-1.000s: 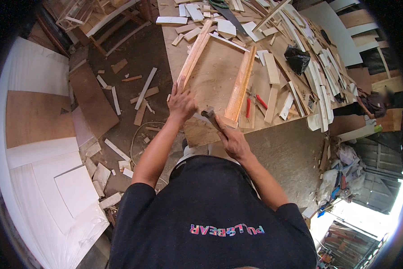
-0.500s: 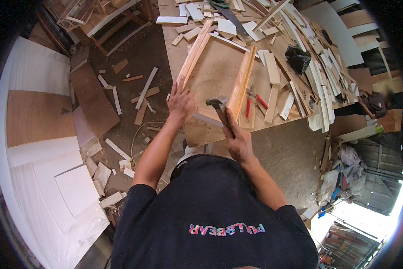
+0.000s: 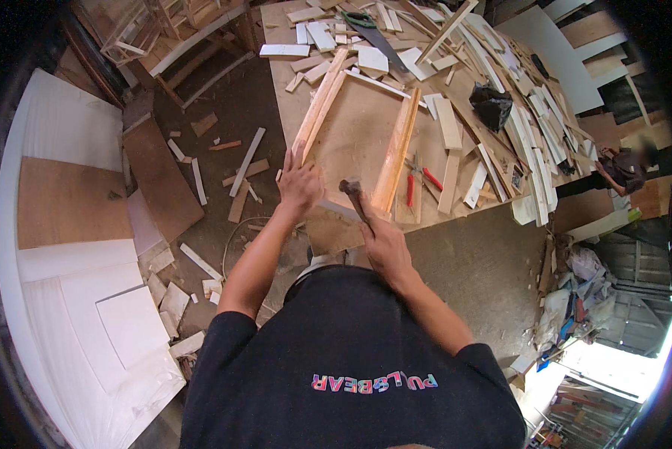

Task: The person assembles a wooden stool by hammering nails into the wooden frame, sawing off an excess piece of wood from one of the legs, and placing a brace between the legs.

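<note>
A rectangular wooden frame (image 3: 397, 153) lies at the near edge of the workbench, with two varnished side rails and a pale crosspiece at the far end. My left hand (image 3: 301, 187) grips its near left corner, fingers over the end of the left rail. In my right hand (image 3: 388, 253) is a hammer (image 3: 357, 198), held by the handle. Its dark head is raised by the near end of the frame, left of the right rail. Part of the near crosspiece is hidden behind the hammer and my hands.
Red-handled pliers (image 3: 410, 188) lie right of the frame. Wood offcuts (image 3: 448, 123), a green-handled saw (image 3: 381, 43) and a black plastic bag (image 3: 491, 107) cover the workbench (image 3: 295, 93). Scraps litter the floor at left, beside white panels (image 3: 74, 299). Another person (image 3: 626, 170) is at far right.
My right hand has drawn the hammer slightly left and towards me, turning its head. My left hand keeps its hold on the frame's corner. The whole view has shifted slightly.
</note>
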